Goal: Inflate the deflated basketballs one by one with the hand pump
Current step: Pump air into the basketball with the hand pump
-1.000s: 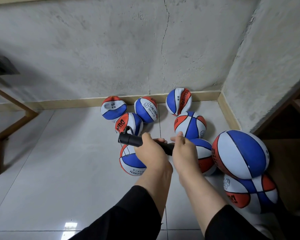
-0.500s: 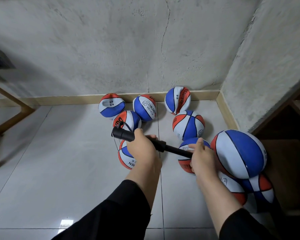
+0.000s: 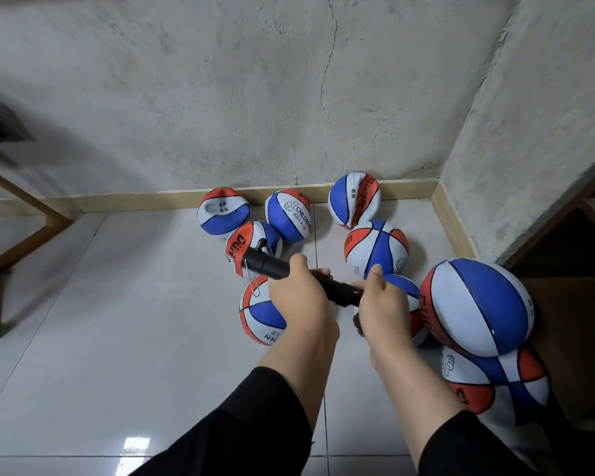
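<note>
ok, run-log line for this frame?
left hand: grips hand pump barrel | right hand: grips pump handle end | plunger: in | basketballs: on floor

We have a single view, from a wide-angle camera worn on the head. It looks forward and steeply down at the tiled floor [image 3: 124, 321] and into the corner where two concrete walls [image 3: 220, 97] meet. The lens bends straight lines, so the skirting and the walls curve toward the edges. We sit close: both forearms enter from the bottom edge, and the left hand [image 3: 298, 297] and right hand [image 3: 383, 304] lie near the centre. The balls [image 3: 478, 304] on the floor fill the middle and right. With no second view, nothing is shared.
</note>
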`<action>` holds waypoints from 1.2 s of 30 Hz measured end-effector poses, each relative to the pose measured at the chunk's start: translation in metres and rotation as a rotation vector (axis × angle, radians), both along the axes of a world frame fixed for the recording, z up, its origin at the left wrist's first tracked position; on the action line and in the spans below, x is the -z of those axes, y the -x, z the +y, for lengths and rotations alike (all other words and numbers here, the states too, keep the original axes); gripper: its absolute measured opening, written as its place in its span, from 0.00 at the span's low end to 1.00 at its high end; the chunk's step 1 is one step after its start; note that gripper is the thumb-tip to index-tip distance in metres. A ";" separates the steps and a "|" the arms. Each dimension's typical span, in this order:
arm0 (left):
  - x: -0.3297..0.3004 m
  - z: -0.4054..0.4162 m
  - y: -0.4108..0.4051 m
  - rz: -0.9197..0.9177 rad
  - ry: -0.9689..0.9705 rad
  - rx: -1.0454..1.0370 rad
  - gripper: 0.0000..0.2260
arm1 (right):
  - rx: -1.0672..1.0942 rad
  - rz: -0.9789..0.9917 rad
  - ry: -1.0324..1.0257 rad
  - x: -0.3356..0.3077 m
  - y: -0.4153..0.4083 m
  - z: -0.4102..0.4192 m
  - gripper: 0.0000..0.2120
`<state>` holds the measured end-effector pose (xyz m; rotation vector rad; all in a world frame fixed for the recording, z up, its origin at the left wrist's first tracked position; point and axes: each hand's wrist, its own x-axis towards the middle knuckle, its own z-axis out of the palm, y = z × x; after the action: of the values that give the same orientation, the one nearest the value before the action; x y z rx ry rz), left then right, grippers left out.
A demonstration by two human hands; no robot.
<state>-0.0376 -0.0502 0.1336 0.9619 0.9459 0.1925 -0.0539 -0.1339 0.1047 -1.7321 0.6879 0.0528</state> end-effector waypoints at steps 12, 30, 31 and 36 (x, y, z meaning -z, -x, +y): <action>0.004 0.007 -0.006 -0.011 -0.039 -0.068 0.09 | 0.002 0.054 0.039 0.009 0.004 -0.005 0.28; 0.000 0.028 -0.012 0.023 -0.019 -0.036 0.11 | 0.101 0.117 -0.123 0.009 0.004 -0.030 0.32; 0.000 0.029 -0.012 0.029 -0.038 -0.039 0.11 | 0.099 0.132 -0.137 0.012 0.005 -0.033 0.32; 0.004 0.022 -0.007 0.033 -0.071 -0.060 0.13 | 0.088 0.091 -0.033 0.017 0.003 -0.020 0.30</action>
<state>-0.0306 -0.0283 0.1301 1.0052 1.0040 0.2631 -0.0572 -0.1541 0.0880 -1.6742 0.8248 0.0817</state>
